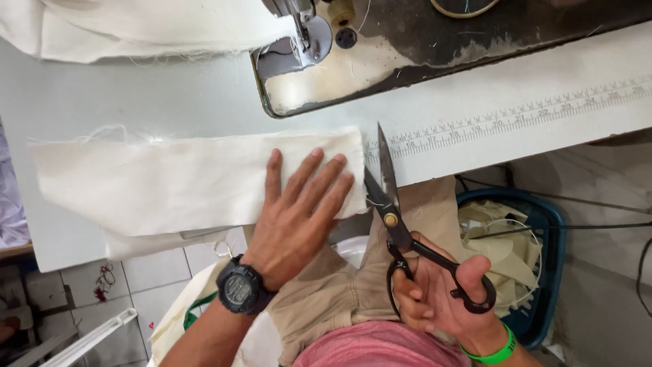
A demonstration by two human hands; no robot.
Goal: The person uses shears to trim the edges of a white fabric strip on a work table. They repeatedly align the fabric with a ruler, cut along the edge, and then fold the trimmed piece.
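I'm pressing my left hand (299,217), grip flat and open, on the cream cloth (190,180) at the tabletop's (102,102) near edge; my right hand (441,292) is gripping black scissors (394,211), blades parted beside the cloth's right edge. Lower right, a blue basket (547,224) is holding cream scraps.

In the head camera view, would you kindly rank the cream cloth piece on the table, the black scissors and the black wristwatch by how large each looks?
1. Cream cloth piece, under the left hand: clearly the largest.
2. Black scissors, held open in the right hand.
3. Black wristwatch: smallest, though it sits nearer the camera.
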